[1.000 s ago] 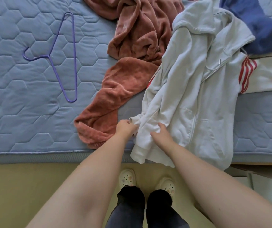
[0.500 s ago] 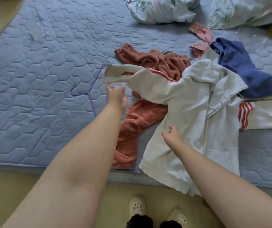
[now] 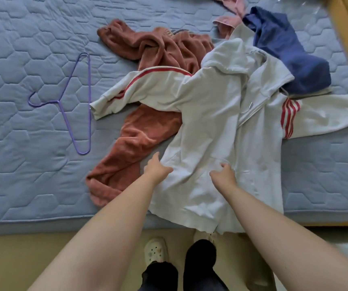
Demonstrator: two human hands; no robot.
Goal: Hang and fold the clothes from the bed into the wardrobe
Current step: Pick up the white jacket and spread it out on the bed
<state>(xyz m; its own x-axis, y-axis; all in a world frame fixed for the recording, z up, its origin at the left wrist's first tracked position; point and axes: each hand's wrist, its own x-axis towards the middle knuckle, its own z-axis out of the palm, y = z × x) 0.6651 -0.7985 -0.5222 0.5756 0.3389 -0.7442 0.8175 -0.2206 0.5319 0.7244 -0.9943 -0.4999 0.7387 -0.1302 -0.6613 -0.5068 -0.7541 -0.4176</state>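
pink garment (image 3: 223, 26): cut by top edge | rust garment (image 3: 143, 133): partly under white hoodie (image 3: 211, 122)

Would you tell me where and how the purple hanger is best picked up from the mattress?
Pinch the hanger at the neck beside its hook, coming from above with the left hand. It lies flat on the mattress, hook pointing left, and a sleeve of the white jacket ends right at its long bar, so the hook side looks freer.

white hoodie (image 3: 211, 114) on bed (image 3: 21, 49), purple hanger (image 3: 90, 80) beside
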